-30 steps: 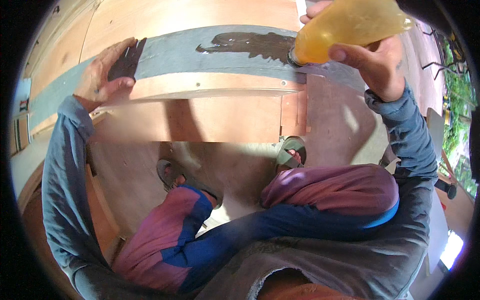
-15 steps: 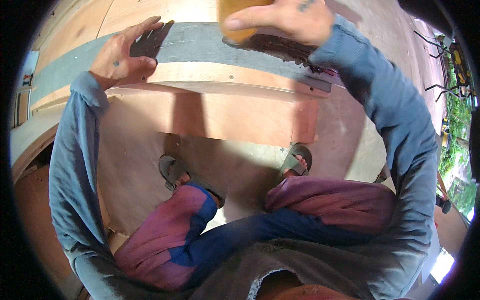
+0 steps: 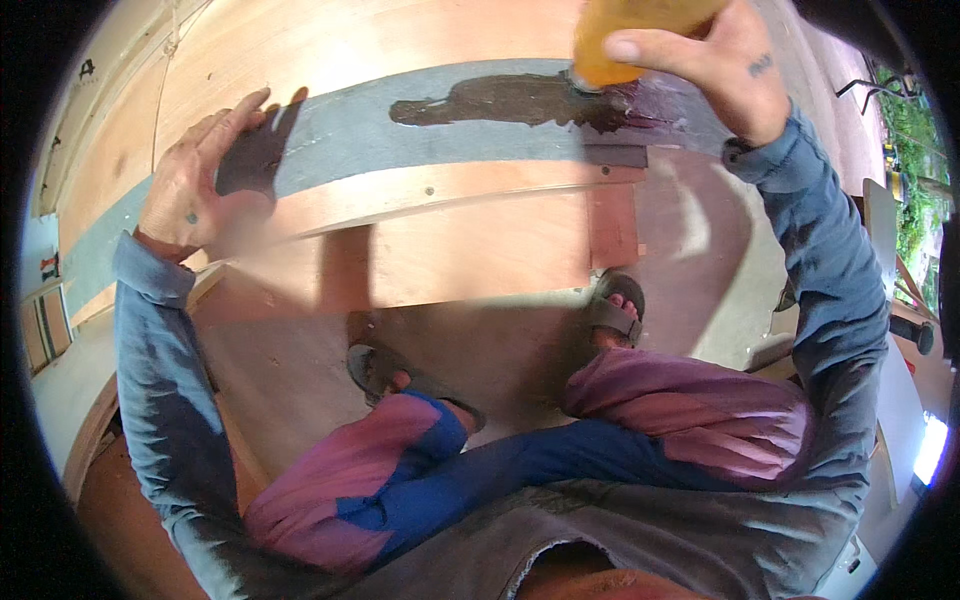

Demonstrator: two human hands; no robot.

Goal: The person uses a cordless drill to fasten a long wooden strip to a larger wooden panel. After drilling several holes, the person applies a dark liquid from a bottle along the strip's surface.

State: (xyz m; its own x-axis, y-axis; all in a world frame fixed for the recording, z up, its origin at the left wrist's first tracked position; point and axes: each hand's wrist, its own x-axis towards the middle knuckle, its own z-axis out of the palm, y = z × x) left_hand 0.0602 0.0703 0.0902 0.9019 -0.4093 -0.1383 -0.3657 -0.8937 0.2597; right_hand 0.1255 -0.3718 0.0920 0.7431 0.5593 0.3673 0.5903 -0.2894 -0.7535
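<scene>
My right hand is closed round a smooth orange-yellow object, whose upper part runs out of the picture; its exact kind I cannot make out. The object's lower end meets a grey strip along a pale plywood panel. A dark, wet-looking patch stretches leftward along the strip from that end. At the panel's left part, my left hand has its fingers stretched out and holds nothing. Its fingertips reach over the strip's edge, and the thumb is blurred.
A light wooden edge strip with screws borders the panel on my side. Below it stands a plywood face. My sandalled feet rest on the concrete floor. Green plants show at the far right.
My right hand has moved right along the strip with the orange-yellow object, uncovering more of the dark patch. My left hand sits lower and further left in the shifted view, still stretched out.
</scene>
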